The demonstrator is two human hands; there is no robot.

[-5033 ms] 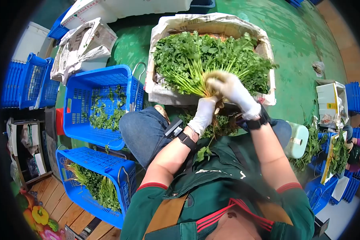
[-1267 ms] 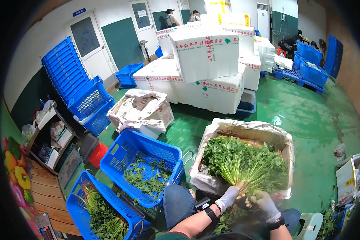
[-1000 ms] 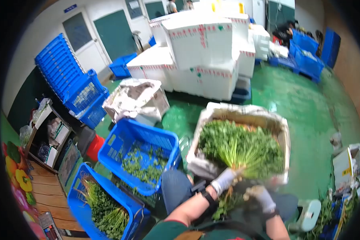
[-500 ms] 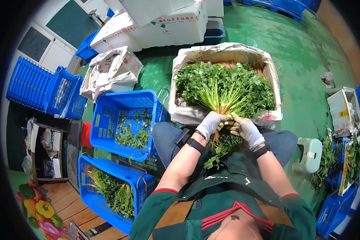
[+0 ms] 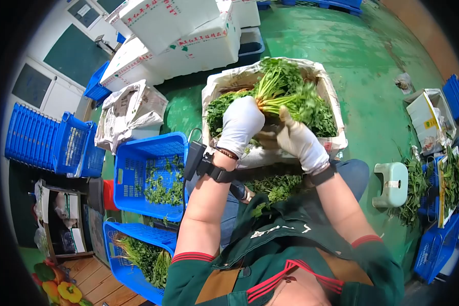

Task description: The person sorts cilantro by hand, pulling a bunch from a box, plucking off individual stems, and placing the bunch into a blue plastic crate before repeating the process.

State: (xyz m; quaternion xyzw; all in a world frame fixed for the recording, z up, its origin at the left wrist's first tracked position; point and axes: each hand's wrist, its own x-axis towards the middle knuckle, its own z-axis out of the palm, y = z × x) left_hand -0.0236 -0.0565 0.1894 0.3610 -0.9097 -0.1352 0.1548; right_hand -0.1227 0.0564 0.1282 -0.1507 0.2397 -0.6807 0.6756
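The left hand (image 5: 243,122), white-gloved, grips a coriander bunch (image 5: 276,84) by its root end, leafy tops spreading towards 1 and 3 o'clock over a newspaper-lined box (image 5: 262,159). At the left hand's 4 o'clock, the right hand (image 5: 305,145), also gloved, has its thumb up beside the stems; contact is unclear. From the view's centre, white foam boxes (image 5: 188,43) stand at 11 o'clock, nested blue crates (image 5: 33,137) at 9, a pale green stool (image 5: 399,184) just past 3, and a coriander-filled crate (image 5: 148,234) at 7.
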